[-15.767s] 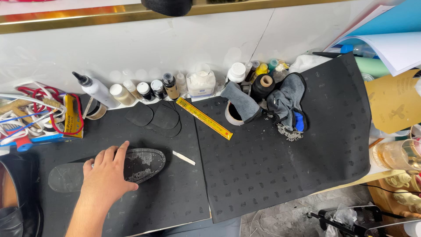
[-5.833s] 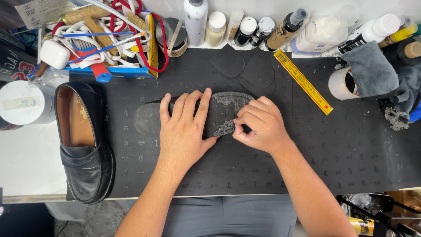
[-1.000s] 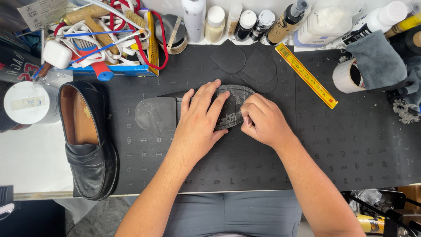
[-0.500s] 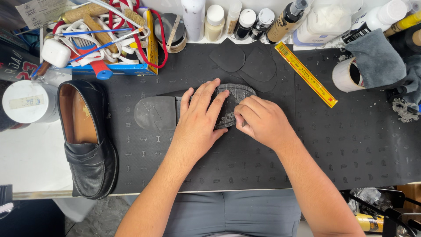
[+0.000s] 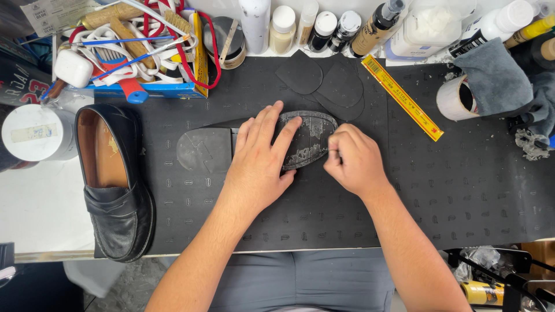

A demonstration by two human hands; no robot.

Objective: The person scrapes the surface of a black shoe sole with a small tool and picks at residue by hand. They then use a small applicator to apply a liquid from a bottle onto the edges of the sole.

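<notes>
At the middle of the black rubber mat lies an upturned shoe sole, its worn grey forepart pointing right and its smooth heel piece to the left. The left hand lies flat and spread over the sole's waist, fingers reaching the forepart and pressing it down, grasping nothing. The right hand is curled at the sole's right edge, fingertips pinched against the toe rim; whether they grip a tool cannot be told. Just beyond the sole, three dark rubber heel blanks overlap one another, near but apart from it. A yellow ruler lies slantwise to the right, clear of the knuckles. Right of that hand the mat runs bare to its edge, and the strip toward the person is open too. To the left, a black loafer stands along the mat's left border, well apart from the heel. Bottles crowd the far edge.
</notes>
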